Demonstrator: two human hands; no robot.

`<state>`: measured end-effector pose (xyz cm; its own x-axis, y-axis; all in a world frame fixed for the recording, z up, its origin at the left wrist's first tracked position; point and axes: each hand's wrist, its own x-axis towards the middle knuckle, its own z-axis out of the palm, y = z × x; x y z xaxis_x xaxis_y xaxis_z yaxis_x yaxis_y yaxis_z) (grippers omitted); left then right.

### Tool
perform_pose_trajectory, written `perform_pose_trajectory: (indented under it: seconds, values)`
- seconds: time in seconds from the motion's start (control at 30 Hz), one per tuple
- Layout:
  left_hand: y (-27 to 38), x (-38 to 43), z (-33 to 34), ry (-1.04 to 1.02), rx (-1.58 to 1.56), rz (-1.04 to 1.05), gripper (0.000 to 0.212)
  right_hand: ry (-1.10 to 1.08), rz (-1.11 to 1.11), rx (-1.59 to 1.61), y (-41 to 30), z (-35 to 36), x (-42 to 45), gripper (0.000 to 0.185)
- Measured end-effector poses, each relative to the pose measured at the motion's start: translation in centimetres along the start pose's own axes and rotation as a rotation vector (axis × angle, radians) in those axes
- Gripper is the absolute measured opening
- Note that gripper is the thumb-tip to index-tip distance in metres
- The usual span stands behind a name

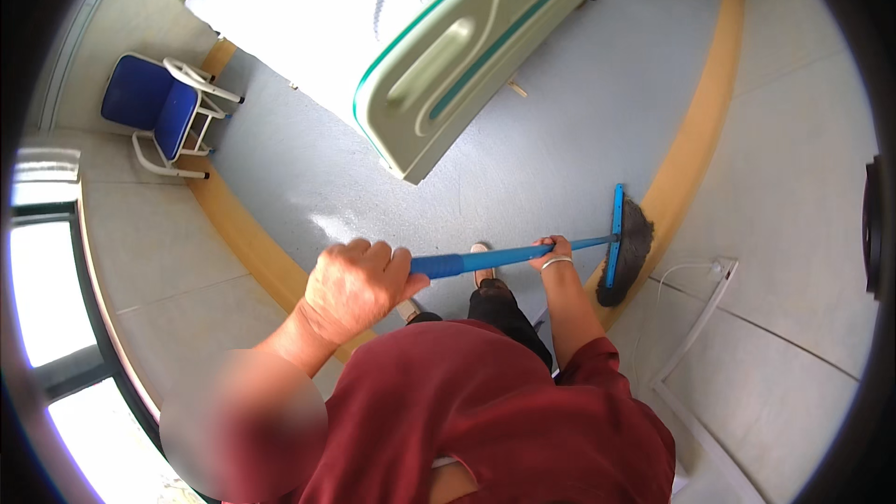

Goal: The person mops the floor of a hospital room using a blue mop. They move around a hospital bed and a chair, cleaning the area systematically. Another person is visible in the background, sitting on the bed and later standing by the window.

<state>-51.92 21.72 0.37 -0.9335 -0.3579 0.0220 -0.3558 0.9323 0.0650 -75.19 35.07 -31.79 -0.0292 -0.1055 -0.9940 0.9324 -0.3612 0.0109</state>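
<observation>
Both my hands are closed around the blue handle [492, 260] of a flat dust mop. My left hand [360, 280] grips the ribbed end of the handle, at the left. Farther along, close to the mop head, my right hand [551, 252] holds the shaft and wears a bracelet at the wrist. The mop head [633, 241] has a blue bar and a dark grey fringe. It lies at the right, over the tan floor border beside the wall.
A hospital-type bed with a pale green footboard [476, 56] and white bedding [294, 14] stands ahead. A blue chair [157, 105] is against the left wall. A white metal frame [689, 336] stands at the right wall. Windows [56, 287] are at lower left. Grey floor [560, 133] runs alongside the bed.
</observation>
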Motion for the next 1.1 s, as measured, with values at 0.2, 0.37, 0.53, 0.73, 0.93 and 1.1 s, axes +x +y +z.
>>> perform_pose_trajectory:
  seconds: [0.2,0.37,0.53,0.73,0.93,1.1]
  values:
    - [1.3,-7.7,-0.2,-0.011,-0.058,-0.136,0.025,-0.057,-0.008,-0.292,3.5,-0.4,0.5,0.019]
    - [0.5,-17.4,-2.5,-0.002,-0.031,-0.342,0.025,-0.076,0.038,-0.507,13.6,-2.2,-1.9,0.02]
    - [0.8,-29.2,-5.8,-0.003,-0.006,-0.598,0.025,-0.033,0.144,-0.755,25.4,-6.5,-0.4,0.017]
    - [3.5,-42.9,-9.7,-0.025,0.122,-0.899,0.025,-0.089,0.353,-1.325,40.9,-11.9,-4.5,0.014]
    - [8.4,-50.7,-14.7,-0.122,0.168,-1.23,0.022,0.169,0.455,-1.296,54.6,-18.9,-8.0,0.008]
    - [13.4,-53.2,-14.8,-0.172,0.029,-1.548,0.029,0.181,0.408,-1.613,60.7,-23.1,-9.8,0.005]
